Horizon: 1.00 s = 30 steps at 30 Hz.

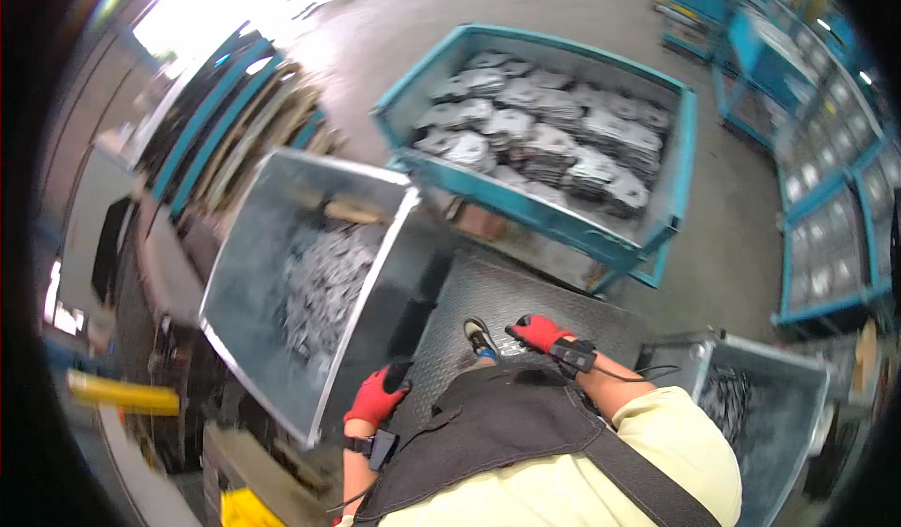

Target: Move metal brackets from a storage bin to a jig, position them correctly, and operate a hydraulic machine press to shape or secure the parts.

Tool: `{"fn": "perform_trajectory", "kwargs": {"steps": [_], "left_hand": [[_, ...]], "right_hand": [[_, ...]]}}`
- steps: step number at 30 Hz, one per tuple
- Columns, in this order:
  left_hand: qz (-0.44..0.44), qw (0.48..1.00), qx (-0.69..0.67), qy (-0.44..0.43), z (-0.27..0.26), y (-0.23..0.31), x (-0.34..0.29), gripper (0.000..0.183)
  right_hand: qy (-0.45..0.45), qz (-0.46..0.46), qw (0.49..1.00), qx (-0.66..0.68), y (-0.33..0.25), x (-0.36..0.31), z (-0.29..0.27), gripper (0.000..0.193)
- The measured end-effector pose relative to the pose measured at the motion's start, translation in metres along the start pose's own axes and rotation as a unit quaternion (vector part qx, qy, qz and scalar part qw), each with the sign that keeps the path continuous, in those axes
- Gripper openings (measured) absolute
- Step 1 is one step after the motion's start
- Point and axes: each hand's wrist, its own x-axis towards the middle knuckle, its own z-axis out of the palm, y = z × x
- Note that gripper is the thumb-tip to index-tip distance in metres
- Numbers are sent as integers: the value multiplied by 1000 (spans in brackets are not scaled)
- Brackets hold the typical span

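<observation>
My left hand (378, 397), in a red glove with black fingertips, hangs beside the near right edge of a grey metal bin (246, 274). Its fingers are loosely bent and apart, with nothing seen in them. Ahead of my body, above the textured metal floor plate (441, 339), is my right hand (540, 334) in a matching glove. Its fingers also look loosely bent and hold nothing visible. Both wrists carry dark strapped devices with cables. Inside the grey bin lies a heap of small flat metal pieces (330, 288).
A large teal-framed bin (526, 198) ahead holds stacks of flat metal plates (511, 123). At my right stands another grey bin (793, 386) with dark metal pieces (727, 400). Teal cage racks (826, 227) line the far right. A yellow bar (124, 393) juts in at left.
</observation>
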Motion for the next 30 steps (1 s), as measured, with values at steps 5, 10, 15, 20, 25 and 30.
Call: {"fn": "perform_trajectory", "kwargs": {"steps": [5,10,15,20,25,30], "left_hand": [[79,988,128,-32,-22,40,136,76],[197,976,87,-41,-25,97,268,77],[265,963,18,-48,-56,142,351,75],[206,964,151,-76,-69,101,404,78],[158,985,60,-32,-79,33,421,75],[28,996,66,-44,-72,-17,398,76]], "right_hand": [[59,147,974,160,90,3,-23,36],[69,222,933,276,84,27,-75,35],[192,148,966,-94,4,111,-121,48],[170,81,972,-138,-145,179,-144,57],[107,59,976,-181,-155,235,-133,58],[10,139,977,-164,-152,267,-155,66]]}}
